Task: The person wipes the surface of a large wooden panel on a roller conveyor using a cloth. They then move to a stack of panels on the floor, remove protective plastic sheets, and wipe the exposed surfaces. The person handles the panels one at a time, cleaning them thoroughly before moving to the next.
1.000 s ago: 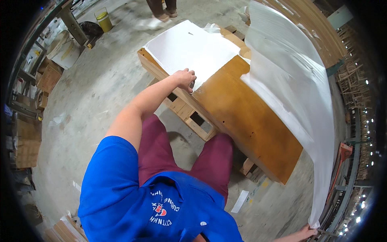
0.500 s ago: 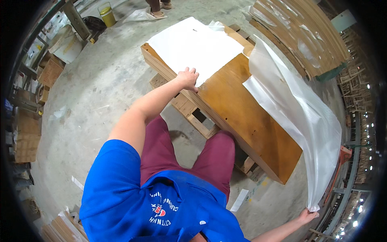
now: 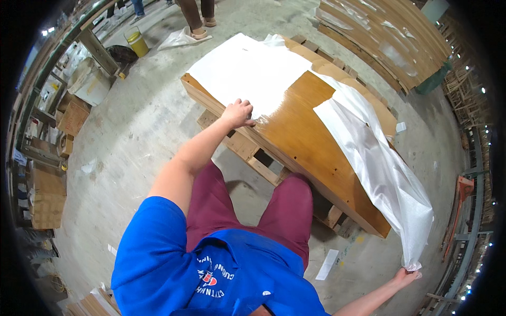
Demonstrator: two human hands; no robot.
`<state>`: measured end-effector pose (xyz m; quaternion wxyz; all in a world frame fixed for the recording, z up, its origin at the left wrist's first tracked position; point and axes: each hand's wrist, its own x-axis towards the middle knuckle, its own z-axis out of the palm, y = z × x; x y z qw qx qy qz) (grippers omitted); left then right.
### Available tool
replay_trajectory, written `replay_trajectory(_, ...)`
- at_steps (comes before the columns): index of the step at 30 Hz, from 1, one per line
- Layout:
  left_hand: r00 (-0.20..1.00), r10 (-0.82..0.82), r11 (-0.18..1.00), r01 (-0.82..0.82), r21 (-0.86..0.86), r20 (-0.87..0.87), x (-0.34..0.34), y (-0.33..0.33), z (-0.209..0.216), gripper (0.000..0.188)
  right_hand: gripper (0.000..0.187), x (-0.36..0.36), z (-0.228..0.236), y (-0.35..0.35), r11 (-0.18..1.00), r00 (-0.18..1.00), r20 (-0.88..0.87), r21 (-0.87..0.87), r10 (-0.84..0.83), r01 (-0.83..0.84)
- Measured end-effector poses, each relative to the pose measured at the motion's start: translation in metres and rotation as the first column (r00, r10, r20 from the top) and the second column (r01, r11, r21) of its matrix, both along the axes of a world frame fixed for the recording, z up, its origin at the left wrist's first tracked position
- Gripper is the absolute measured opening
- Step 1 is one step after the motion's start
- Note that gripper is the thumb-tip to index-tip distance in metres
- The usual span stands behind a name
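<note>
In front of me a brown wooden panel with small holes lies tilted across a wooden pallet. White foam sheet covers its far left part. My left hand is at the panel's near edge, fingers curled down on the sheet's edge, a thin see-through bit beside the thumb. At the lower right my right hand, arm stretched out, is closed on a gathered corner of white foam sheeting. That length hangs in folds over the panel's right side. Whether both parts are one sheet I cannot tell.
Stacked boards stand at the far right. On the left are a white bucket, a yellow pail and cardboard boxes. Another person's legs show at the top. A white strip lies on the floor.
The sheeting in my right hand has come down from a billow into narrower folds nearer the panel. More of the brown boards behind it shows. My left hand stays at the edge, fingers more curled.
</note>
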<state>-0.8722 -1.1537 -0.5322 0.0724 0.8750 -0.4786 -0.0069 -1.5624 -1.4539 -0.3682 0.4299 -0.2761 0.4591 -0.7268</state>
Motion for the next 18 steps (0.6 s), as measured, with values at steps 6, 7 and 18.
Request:
replay_trajectory(6, 0.999, 0.039, 0.984, -0.036, -0.173, 0.014, 0.008, -0.016, -0.011, 0.020, 0.036, 0.015, -0.015, -0.006, 0.997, 0.993, 0.104, 0.048, 0.059, -0.064)
replay_trajectory(7, 0.952, 0.258, 0.944, -0.285, -0.169, -0.164, 0.016, -0.018, -0.011, 0.019, 0.036, 0.025, -0.021, -0.009, 0.996, 0.994, 0.094, 0.061, 0.064, -0.069)
replay_trajectory(18, 0.927, -0.323, 0.941, 0.336, 0.041, -0.193, 0.035, -0.010, 0.024, 0.034, 0.029, 0.031, -0.025, 0.009, 0.991, 0.990, 0.135, 0.113, 0.049, -0.064)
